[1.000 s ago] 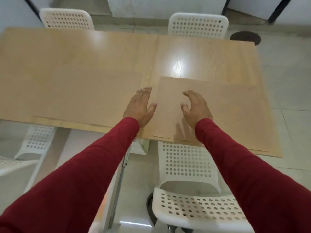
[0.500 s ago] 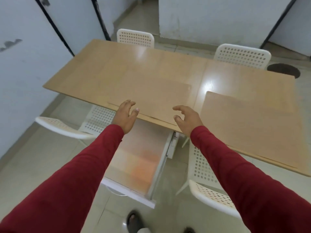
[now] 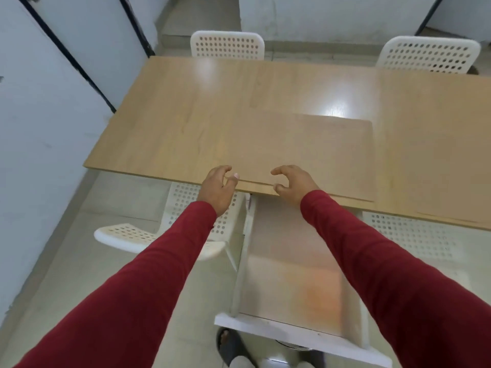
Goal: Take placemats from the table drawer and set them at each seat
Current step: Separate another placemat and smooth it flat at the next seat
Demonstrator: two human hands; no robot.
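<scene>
**Hands at the desk edge above an open drawer**

Sandal (image 3: 230, 346) and foot sit at the very bottom of the view on a pale tiled floor (image 3: 66, 274). Just beyond, a white drawer (image 3: 297, 282) stands pulled out from under the desk, its front panel nearest the person and its pale bottom showing a blurred orange glow; what lies inside cannot be made out. Two red sleeves (image 3: 148, 285) reach forward on either side of it.

The left hand (image 3: 216, 188) is at the near edge of the desk (image 3: 186, 134), fingers curled with the thumb tip against the near left corner of a placemat (image 3: 305, 155); whether it actually pinches the mat is hard to tell. The right hand (image 3: 293, 183) hovers loosely curled at the same near edge, fingers apart and holding nothing. The placemat is tan, close to the wood colour of the desk, and lies flat with its near edge along the desk edge. A second placemat (image 3: 435, 166) lies flat to its right.

A white perforated chair (image 3: 170, 232) is tucked below the near edge on the left, another (image 3: 414, 235) on the right. Across the desk stand two more white chairs (image 3: 227, 46), (image 3: 429, 54). White wall panels with black frames (image 3: 47, 107) close the room on the left, and a white wall (image 3: 332, 14) runs behind.
</scene>
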